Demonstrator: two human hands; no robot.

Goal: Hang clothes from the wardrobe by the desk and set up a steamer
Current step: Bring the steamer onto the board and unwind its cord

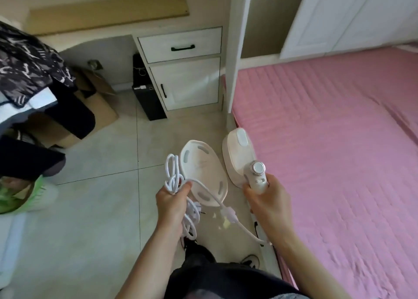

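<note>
My right hand (pixel 269 204) grips the handle of a white hand-held steamer (pixel 239 157), its head pointing up and away beside the bed edge. My left hand (pixel 172 204) holds a bundle of the steamer's coiled white cord (pixel 175 176) together with a white oval tray-like base (pixel 202 173) with slots. The cord runs from the bundle past a plug piece (pixel 229 215) toward my right wrist. A dark patterned garment (pixel 29 63) lies draped at the far left.
A white desk cabinet with a drawer (pixel 181 46) and door (pixel 187 83) stands ahead, a black computer tower (pixel 147 95) beside it. A bed with a pink sheet (pixel 339 140) fills the right. Cardboard (pixel 99 108) and a green bag (pixel 22 194) sit on the tiled floor at left.
</note>
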